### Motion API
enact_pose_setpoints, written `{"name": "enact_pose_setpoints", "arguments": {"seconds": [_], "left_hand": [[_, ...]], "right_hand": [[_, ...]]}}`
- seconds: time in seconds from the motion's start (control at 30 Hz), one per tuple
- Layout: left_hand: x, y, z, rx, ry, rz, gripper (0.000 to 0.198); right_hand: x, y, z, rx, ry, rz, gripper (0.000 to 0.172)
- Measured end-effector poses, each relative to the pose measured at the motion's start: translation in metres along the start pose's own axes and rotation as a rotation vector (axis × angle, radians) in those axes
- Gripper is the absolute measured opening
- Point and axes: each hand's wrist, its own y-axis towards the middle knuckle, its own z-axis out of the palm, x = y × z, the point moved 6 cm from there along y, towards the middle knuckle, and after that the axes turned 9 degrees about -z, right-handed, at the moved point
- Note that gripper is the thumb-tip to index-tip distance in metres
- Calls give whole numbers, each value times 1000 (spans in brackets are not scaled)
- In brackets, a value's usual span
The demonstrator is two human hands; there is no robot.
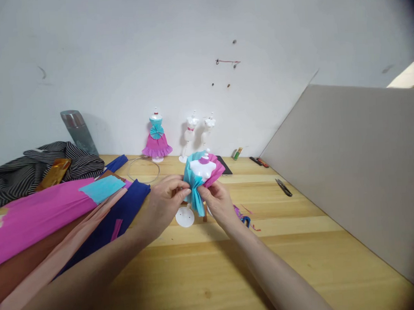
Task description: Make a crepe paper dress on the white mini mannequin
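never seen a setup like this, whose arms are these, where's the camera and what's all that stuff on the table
There's no machine here. The one picture comes from a camera on a person's head, looking forward and down, so the arms are the wearer's own. The left hand and right hand hold gathered turquoise crepe paper around a small white mannequin, with pink crepe paper beside it. On the wooden table, a mannequin in a turquoise and pink dress stands near the wall. Coloured crepe paper sheets and a striped cloth lie at the picture's left, a small dark tool at its right.
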Motion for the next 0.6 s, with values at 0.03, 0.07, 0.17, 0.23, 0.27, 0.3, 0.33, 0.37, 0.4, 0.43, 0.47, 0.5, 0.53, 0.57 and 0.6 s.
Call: {"name": "enact_pose_setpoints", "arguments": {"seconds": [0.03,0.07,0.17,0.23,0.27,0.3,0.33,0.37,0.4,0.43,0.47,0.5,0.53,0.57,0.6], "left_hand": [[1,0,-1,-12,0,-15,8],[2,-1,-1,-23,-8,-31,8],[3,-2,-1,-46,-65,-60,9],[2,-2,0,-59,-85,-72,6],[2,-2,1,-64,-87,-90,4],[2,-1,1,-69,-88,-116,3],[3,-1,2,-73,-94,-146,3],[3,-1,2,-75,-105,-173,2],[3,-1,3,-76,-121,-190,2],[2,0,4,-77,-136,-194,2],[1,0,4,-83,-146,-186,3],[0,0,4,-93,-146,-172,5],[-1,0,4,-107,-140,-156,7],[-2,0,4,-125,-130,-143,9],[-3,0,3,-143,-118,-135,11]], "right_hand": [[0,0,0,4,1,-3,25],[0,0,0,6,4,-5,24],[0,0,0,2,12,-11,23],[2,1,1,5,6,-15,22],[3,1,1,9,0,-18,21],[4,1,1,12,-5,-22,21],[5,1,1,11,-8,-26,20],[6,1,1,9,-11,-29,20],[6,1,1,5,-12,-33,19],[7,1,1,3,-13,-36,18],[7,1,1,3,-13,-40,18],[7,1,2,5,-14,-43,18],[7,1,2,8,-13,-45,17],[7,1,2,10,-12,-46,17],[6,1,2,12,-10,-45,17]]}}
